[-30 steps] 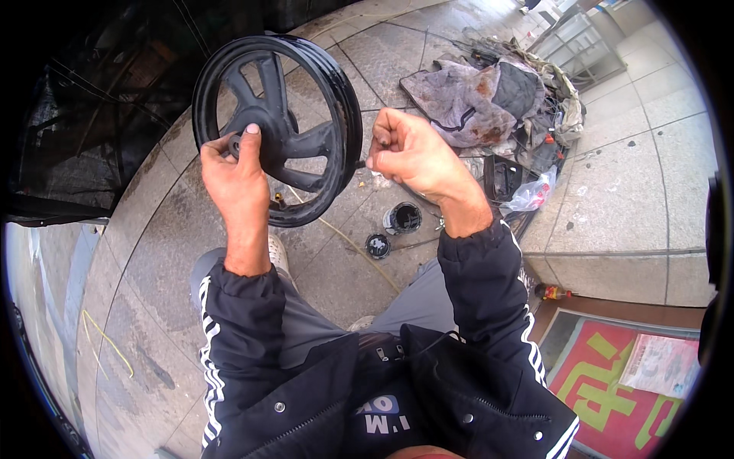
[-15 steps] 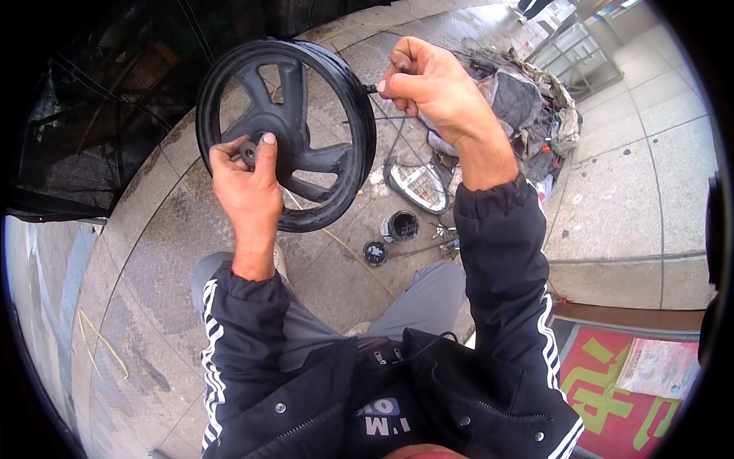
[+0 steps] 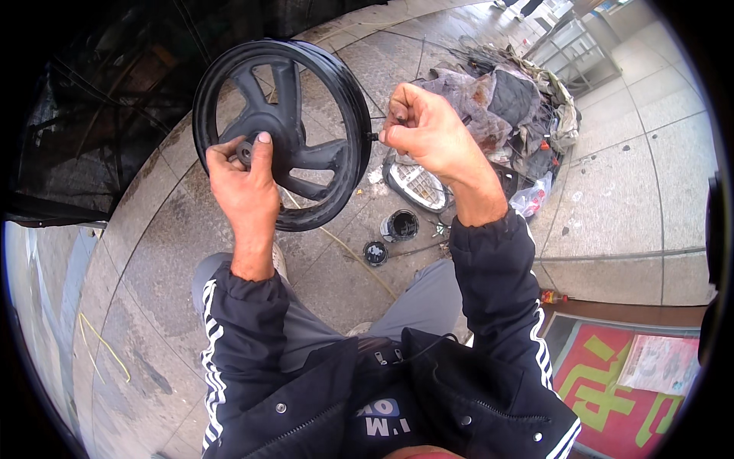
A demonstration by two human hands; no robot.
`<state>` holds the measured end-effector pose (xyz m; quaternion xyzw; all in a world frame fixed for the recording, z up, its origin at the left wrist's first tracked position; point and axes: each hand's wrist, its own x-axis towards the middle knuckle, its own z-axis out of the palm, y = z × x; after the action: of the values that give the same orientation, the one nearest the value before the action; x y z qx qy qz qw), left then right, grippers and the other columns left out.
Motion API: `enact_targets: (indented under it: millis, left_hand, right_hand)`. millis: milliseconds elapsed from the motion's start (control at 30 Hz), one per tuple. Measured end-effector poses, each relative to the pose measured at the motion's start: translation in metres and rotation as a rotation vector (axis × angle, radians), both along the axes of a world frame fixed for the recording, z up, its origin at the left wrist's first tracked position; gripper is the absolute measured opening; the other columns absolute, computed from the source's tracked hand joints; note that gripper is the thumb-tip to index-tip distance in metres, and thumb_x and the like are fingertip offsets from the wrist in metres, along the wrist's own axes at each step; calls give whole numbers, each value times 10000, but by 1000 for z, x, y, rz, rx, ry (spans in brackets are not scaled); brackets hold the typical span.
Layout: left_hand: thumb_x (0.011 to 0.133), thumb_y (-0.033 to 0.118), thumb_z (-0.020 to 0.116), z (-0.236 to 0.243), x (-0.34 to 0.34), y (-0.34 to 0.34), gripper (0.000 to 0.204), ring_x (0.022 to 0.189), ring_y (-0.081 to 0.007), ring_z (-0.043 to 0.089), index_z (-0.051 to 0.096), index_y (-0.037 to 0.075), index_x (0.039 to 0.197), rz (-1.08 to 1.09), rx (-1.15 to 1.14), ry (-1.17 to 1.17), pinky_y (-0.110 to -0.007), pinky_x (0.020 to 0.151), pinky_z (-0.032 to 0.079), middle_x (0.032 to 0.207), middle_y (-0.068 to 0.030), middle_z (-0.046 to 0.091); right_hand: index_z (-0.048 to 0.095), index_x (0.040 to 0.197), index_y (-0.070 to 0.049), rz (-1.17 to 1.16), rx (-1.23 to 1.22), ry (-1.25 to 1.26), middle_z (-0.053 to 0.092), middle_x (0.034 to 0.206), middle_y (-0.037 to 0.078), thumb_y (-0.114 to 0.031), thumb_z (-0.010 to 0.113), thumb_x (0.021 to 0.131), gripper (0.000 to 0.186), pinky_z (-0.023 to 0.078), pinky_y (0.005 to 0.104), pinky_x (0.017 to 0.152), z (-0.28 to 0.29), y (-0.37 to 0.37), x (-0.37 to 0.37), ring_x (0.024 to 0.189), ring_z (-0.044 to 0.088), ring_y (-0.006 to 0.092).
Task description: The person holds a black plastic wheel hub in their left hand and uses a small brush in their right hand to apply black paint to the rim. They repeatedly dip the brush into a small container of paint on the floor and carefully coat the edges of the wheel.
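While I watch through the head camera, the left hand [image 3: 243, 187] grips the wheel [image 3: 289, 138] at its hub, thumb and fingers closed around a round collar with a hole in its end. The right hand [image 3: 440, 130] pinches a short black stub [image 3: 373, 137] between thumb and fingertips, right at the rim; I cannot make out what the stub is. Held up over stone floor [image 3: 306, 279] slabs, rough and stained, the wheel tilts toward me, all black, its broad curved spokes duller than the grooved, shinier rim. Beneath it I see a small round can [image 3: 385, 228] of glossy black liquid and, just beside, a round lid [image 3: 375, 253] blotched white. Beyond the right hand lie crumpled, stained cloth [image 3: 470, 96] and a white oval grille [image 3: 419, 186]. I notice white lettering on the dark shirt [image 3: 386, 432], and bold yellow-green characters on a red board [image 3: 581, 344], partly covered by printed paper [image 3: 661, 366].
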<state>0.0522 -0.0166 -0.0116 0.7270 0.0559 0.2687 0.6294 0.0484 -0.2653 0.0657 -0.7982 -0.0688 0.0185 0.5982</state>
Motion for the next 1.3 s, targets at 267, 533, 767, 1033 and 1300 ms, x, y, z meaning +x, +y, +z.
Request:
enact_targets:
  millis: [267, 533, 767, 1033, 1300]
  left_hand:
    - [947, 252, 786, 1, 0, -1, 374, 606, -17, 429, 594, -49, 1057, -27, -35, 18, -206, 546, 322, 670, 57, 534]
    - [948, 254, 784, 0, 1, -5, 384, 592, -13, 409, 593, -57, 1066, -36, -51, 34, -200, 535, 315, 664, 67, 512]
    - [955, 241, 776, -10, 9, -3, 361, 555, -13, 418, 578, -48, 1044, -54, -134, 10, -193, 501, 306, 660, 57, 524]
    - [937, 240, 771, -5, 14, 3, 355, 474, -73, 459, 547, -30, 989, -191, -547, 246, -239, 438, 376, 612, 1, 530]
    - [958, 255, 708, -1, 17, -8, 270, 395, -89, 362, 535, 79, 851, -160, -626, 326, -268, 380, 296, 531, 35, 412]
  right_hand:
    - [462, 833, -70, 18, 215, 198, 569, 762, 20, 43, 659, 818, 228, 407, 253, 572, -2, -9, -32, 667, 515, 82]
    - [494, 870, -122, 66, 271, 82, 648, 830, 46, -49, 729, 840, 248, 422, 239, 540, 32, -9, 36, 601, 561, 96]
    - [518, 888, -70, 156, 436, 269, 656, 784, 57, -26, 721, 817, 220, 417, 255, 521, -14, -19, 7, 603, 564, 104]
    - [483, 880, -84, 24, 529, 202, 654, 811, 77, -7, 735, 807, 273, 439, 247, 546, -39, -7, -51, 614, 562, 97]
    - [456, 851, -67, -93, 331, -120, 581, 820, -2, 5, 704, 845, 259, 417, 229, 638, 18, 32, -51, 742, 496, 39]
